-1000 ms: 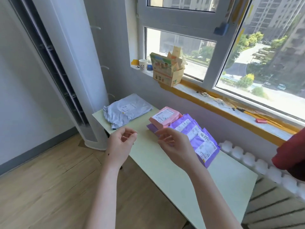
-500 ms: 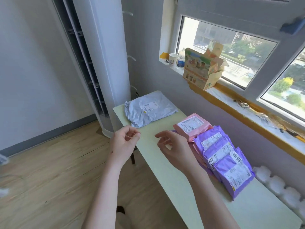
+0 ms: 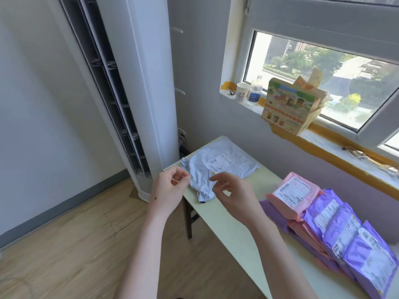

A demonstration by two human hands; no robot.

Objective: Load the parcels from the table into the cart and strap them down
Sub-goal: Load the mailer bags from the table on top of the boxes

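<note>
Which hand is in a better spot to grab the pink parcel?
Probably the right hand: it hovers nearer the pink parcel, empty. The left hand is further off, past the table edge.

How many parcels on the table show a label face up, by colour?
Grey parcel: 1
Pink parcel: 1
Purple parcels: 3
Total: 5
More pink and purple edges show beneath these, but their count cannot be told.
</note>
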